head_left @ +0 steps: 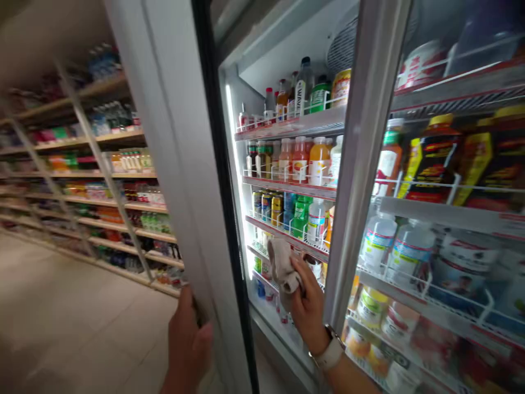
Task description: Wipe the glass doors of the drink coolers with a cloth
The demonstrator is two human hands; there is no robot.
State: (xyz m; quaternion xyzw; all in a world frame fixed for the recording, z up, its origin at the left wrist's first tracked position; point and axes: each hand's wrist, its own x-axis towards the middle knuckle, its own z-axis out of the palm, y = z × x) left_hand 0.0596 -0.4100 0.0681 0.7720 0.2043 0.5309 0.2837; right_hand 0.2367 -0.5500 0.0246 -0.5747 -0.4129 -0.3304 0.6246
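Observation:
A grey-white cloth (281, 265) is bunched in my right hand (305, 306), whose fingers wrap round it in front of the lower shelves of an upright drinks cooler (295, 127). A watch with a pale strap (330, 350) is on that wrist. The cooler's door (180, 137) stands open on the left, its dark seal facing the shelves. My left hand (188, 339) is at the door's outer edge, fingers curled round it and thumb against its face, slightly blurred.
Bottles (299, 158) and cans (270, 207) stand behind wire rails in the cooler. A metal frame post (363, 137) rises right of the opening, with more stocked shelves beyond. Long store shelves (94, 202) line the left, past a tiled floor (94, 323).

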